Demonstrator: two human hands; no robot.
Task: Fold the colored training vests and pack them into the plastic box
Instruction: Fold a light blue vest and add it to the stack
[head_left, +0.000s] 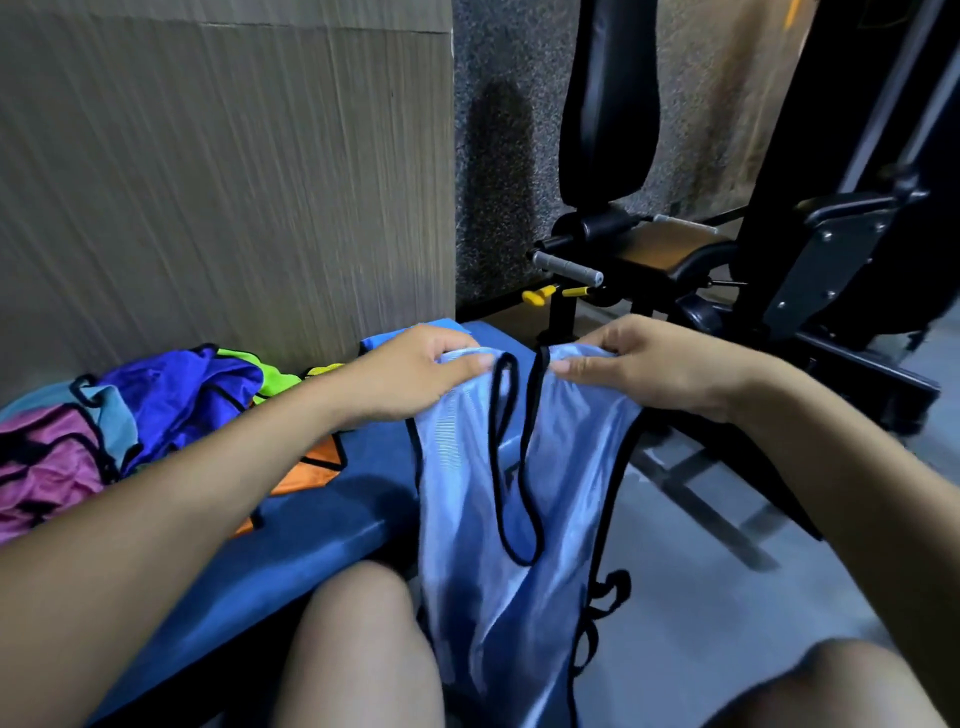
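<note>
Head view, going L to R. Far left edge, mid-height: crumpled magenta mesh vest w/ black trim (44, 467) on the blue padded bench (322, 525). Just beside it, a bit higher, a royal-blue mesh vest w/ black trim (176, 395) bunched in the same pile, a pale teal piece of cloth (117, 421) tucked between the two. Behind the blue one, lime-green vest (272, 376) pokes out, partly hidden. An orange vest w/ black trim (311, 470) lies flat on the bench under the left forearm, mostly covered. Upper left of frame: big sheet of brown corrugated cardboard (223, 171) standing behind the bench.

Center: left hand (415, 376) pinches one shoulder strap of the light-blue mesh vest w/ black edging (467, 519), thumb on top, fingers curled under the fabric. Right hand (649, 364), just right of center, grips the other strap the same way. Hands near each other, straps almost touching, the black neckline loop hanging down between them. Vest hangs from both hands, off the bench's right edge, draping down btwn the person's bare knees at frame bottom; its lower end runs out of frame. Black side loops show at its lower right edge.

Right side: black gym machine w/ padded seat back (610, 104), yellow knobs (540, 296) at its base, on grey floor (727, 623). Plastic box not seen.
</note>
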